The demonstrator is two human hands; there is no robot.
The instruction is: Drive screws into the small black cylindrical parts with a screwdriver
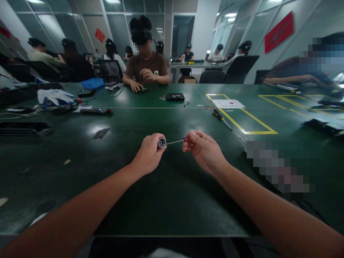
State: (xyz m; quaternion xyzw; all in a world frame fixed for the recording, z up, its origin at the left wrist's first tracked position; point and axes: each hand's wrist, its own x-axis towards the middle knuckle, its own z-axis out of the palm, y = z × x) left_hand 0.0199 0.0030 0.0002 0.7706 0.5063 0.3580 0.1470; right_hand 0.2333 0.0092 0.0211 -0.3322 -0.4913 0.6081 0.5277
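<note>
Above the green table, my left hand (pixel 150 152) is closed around a small dark cylinder (pixel 161 142). The cylinder's round, light-rimmed end faces me, and its inside looks grey with small details I cannot make out. My right hand (pixel 205 148) pinches a thin screwdriver (pixel 174 142) by its reddish end, mostly hidden by the fingers. The slim metal shaft points left, and its tip reaches the cylinder's right edge; whether it touches is not clear. Beyond my right hand lies a larger yellow-and-black screwdriver (pixel 222 118).
Across the green table (pixel 120 208) sits a person (pixel 146 66) with both hands near a small part. A black device (pixel 175 97) lies mid-table. White-and-blue gloves (pixel 55 97), a blue bin (pixel 92 83) and a dark tray (pixel 25 129) are left. Paper (pixel 228 104) lies by yellow tape.
</note>
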